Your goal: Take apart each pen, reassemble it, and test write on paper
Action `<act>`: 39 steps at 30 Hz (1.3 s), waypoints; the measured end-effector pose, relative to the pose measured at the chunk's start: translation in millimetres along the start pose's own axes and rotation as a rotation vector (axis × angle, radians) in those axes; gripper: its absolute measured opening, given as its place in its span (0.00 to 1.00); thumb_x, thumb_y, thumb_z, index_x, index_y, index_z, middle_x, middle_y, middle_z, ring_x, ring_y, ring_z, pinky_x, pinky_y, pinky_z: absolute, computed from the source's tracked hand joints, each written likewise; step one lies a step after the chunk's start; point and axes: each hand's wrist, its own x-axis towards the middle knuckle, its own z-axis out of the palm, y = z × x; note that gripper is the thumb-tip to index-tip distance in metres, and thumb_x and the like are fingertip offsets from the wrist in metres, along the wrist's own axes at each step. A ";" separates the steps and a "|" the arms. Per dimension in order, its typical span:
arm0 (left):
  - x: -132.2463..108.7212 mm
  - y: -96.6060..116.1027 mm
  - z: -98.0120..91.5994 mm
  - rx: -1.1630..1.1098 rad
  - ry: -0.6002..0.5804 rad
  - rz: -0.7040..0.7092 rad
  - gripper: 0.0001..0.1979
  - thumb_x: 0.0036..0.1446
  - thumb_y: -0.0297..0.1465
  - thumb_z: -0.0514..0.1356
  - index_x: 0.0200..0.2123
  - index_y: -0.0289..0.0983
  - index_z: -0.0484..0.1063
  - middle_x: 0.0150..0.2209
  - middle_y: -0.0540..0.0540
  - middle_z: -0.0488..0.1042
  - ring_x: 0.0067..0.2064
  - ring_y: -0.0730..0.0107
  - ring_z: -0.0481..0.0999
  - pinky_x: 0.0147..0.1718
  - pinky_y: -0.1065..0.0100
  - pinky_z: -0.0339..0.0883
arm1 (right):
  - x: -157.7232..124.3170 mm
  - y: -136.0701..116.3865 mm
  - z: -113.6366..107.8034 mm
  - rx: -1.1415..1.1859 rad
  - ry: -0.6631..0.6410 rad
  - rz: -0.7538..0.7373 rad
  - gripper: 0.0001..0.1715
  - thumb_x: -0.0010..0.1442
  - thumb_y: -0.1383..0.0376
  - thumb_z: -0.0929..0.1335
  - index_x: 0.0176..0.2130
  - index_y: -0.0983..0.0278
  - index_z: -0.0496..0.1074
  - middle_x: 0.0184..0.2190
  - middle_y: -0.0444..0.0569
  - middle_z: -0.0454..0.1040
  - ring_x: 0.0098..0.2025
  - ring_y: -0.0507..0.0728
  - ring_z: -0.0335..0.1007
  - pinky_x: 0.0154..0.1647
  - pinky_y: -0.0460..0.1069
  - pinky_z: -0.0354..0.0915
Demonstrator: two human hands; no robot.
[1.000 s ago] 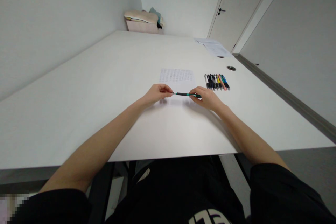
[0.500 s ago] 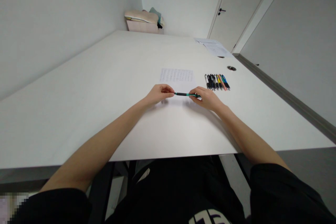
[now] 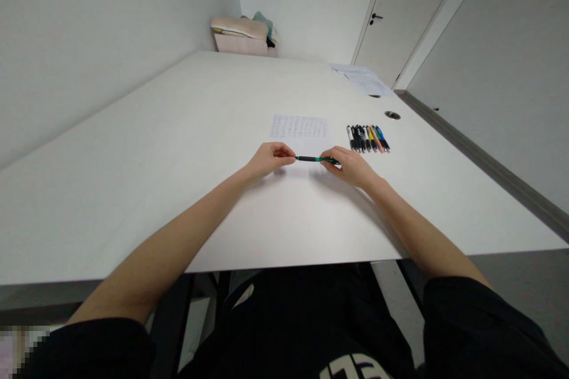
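A green pen with a black grip (image 3: 307, 159) is held level between my two hands, over a sheet of paper (image 3: 306, 144). My left hand (image 3: 272, 158) pinches its tip end between thumb and fingers. Around the green rear part, my right hand (image 3: 349, 164) is closed, hiding some of the barrel. Rows of small writing fill the top of the sheet, and its lower part lies partly behind the hands and pen. Right of the sheet, several pens (image 3: 368, 138) lie side by side in white, black, yellow, pink, green and blue.
The white table (image 3: 178, 130) has its near edge just before my body. More printed papers (image 3: 364, 79) lie at the far right, near a round cable hole (image 3: 392, 115). Folded cloths (image 3: 240, 27) sit on a box beyond the far end. A wall runs along the left.
The pen has turned slightly in my fingers, and its rear part looks a little different at the right hand. Both hands stay in place.
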 end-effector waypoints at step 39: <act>0.2 -5.7 2.2 0.081 0.008 0.169 0.10 0.43 0.34 0.64 0.27 0.33 0.73 0.30 0.45 0.74 0.32 0.72 0.71 0.33 0.68 0.67 | -1.6 -0.9 0.6 -0.015 -0.058 0.035 0.08 0.60 0.63 0.62 0.40 0.62 0.66 0.35 0.49 0.71 0.31 0.52 0.67 0.33 0.47 0.62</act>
